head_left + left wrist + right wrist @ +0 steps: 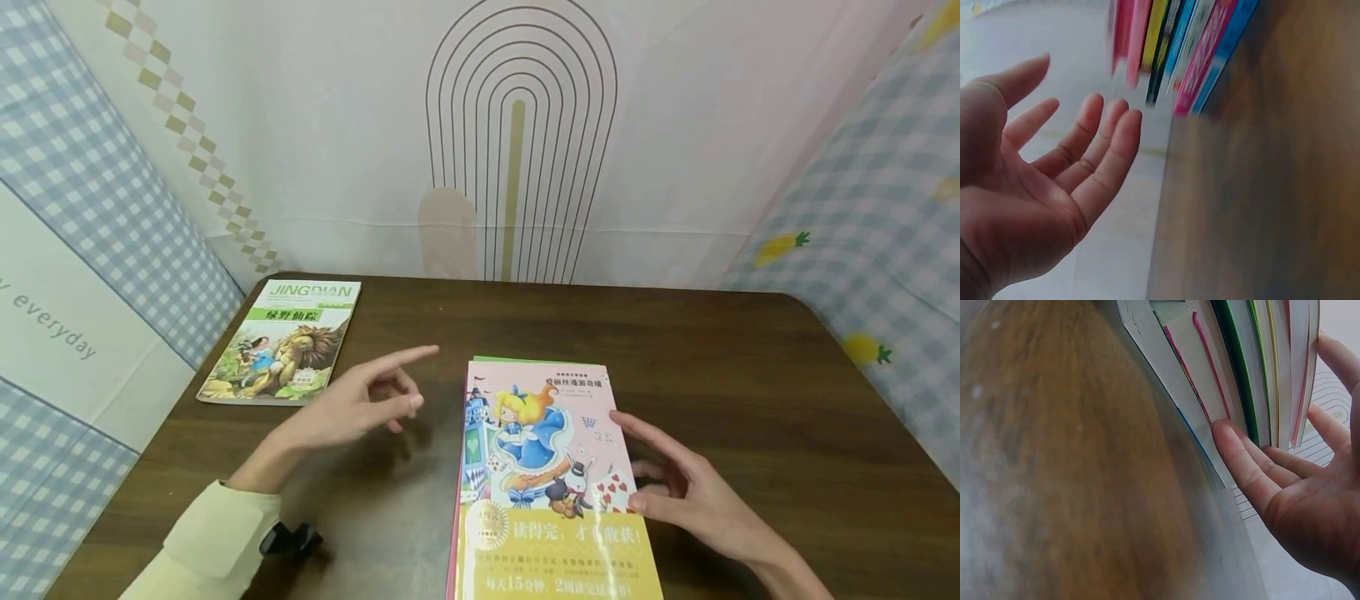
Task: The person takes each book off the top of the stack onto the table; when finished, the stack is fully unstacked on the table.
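A stack of several books point(1254, 375) lies on the table, its top one a pink and yellow picture-cover book point(551, 467) with a blonde girl in a blue dress. My right hand point(693, 492) is at the stack's right side, its fingertips touching the page edges in the right wrist view. Left of the stack my left hand point(352, 408) is in the air, holding nothing, its index finger extended. In the left wrist view the coloured spines point(1179, 50) are apart from its fingers. A single book point(281, 346) with a lion on its cover lies at the table's back left.
The dark wooden table point(720, 350) has its back edge against a white cloth point(330, 125) with printed arches. Blue checked cloth hangs at both sides. A black bow point(292, 540) is at my left sleeve's cuff.
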{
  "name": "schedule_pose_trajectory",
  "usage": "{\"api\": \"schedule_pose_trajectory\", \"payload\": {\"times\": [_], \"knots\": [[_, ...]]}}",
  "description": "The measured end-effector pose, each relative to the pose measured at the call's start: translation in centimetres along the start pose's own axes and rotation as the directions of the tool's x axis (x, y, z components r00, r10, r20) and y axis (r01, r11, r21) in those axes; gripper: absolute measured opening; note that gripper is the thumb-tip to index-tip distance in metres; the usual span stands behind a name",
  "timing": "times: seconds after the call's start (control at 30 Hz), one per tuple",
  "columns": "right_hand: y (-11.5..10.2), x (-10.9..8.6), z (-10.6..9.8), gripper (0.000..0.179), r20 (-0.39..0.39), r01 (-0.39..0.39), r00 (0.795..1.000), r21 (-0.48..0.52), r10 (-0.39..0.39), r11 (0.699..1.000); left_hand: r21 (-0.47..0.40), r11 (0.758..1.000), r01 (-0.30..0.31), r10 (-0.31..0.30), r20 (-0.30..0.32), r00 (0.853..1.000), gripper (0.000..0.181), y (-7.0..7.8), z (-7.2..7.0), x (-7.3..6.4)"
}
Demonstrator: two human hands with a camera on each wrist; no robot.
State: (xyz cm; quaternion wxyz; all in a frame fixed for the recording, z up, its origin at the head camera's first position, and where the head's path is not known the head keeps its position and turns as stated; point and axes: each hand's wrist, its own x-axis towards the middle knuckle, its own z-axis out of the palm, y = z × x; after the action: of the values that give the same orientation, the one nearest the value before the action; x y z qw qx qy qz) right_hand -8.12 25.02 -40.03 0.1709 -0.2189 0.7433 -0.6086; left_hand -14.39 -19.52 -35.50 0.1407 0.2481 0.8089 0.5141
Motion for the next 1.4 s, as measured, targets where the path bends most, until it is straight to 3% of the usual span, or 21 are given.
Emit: {"api": "schedule_pose_trajectory", "payload": {"times": [0.17, 0.3, 0.47, 0.7, 1.0, 1.17, 1.4], "knots": [[0.1, 0.1, -0.1, 0.074, 0.002, 0.027, 1.0, -0.009, -0.027, 1.0, -0.059, 0.998, -0.008, 0.014, 0.092, 0.996, 0.068, 0.6, 2.9, -0.3], [0.2, 0.1, -0.1, 0.074, 0.002, 0.037, 0.999, -0.01, -0.037, 0.999, -0.045, 0.999, -0.016, 0.022, 0.142, 0.99, 0.067, 0.8, 4.7, -0.2], [0.2, 0.0, 0.0, 0.074, -0.001, 0.036, 0.999, -0.011, -0.036, 0.999, -0.016, 1.0, -0.019, 0.021, 0.146, 0.989, 0.065, 0.6, 6.1, 0.1], [0.3, -0.1, 0.0, 0.074, 0.005, 0.044, 0.999, -0.005, -0.044, 0.999, -0.053, 0.998, 0.012, -0.006, 0.11, 0.994, 0.071, 0.4, 7.4, 0.4], [0.4, -0.2, 0.2, 0.075, 0.007, 0.07, 0.998, -0.008, -0.07, 0.998, -0.065, 0.997, 0.05, -0.043, 0.112, 0.993, 0.076, 0.6, 7.5, 0.4], [0.5, -0.3, 0.3, 0.076, 0.022, 0.072, 0.997, 0.012, -0.072, 0.997, -0.058, 0.997, 0.059, -0.052, 0.111, 0.992, 0.074, 0.4, 6.8, 0.1], [0.6, -0.2, 0.0, 0.076, 0.039, 0.061, 0.997, 0.03, -0.062, 0.998, -0.112, 0.99, 0.085, -0.072, 0.119, 0.99, 0.075, -0.2, 5.6, -1.0]]}}
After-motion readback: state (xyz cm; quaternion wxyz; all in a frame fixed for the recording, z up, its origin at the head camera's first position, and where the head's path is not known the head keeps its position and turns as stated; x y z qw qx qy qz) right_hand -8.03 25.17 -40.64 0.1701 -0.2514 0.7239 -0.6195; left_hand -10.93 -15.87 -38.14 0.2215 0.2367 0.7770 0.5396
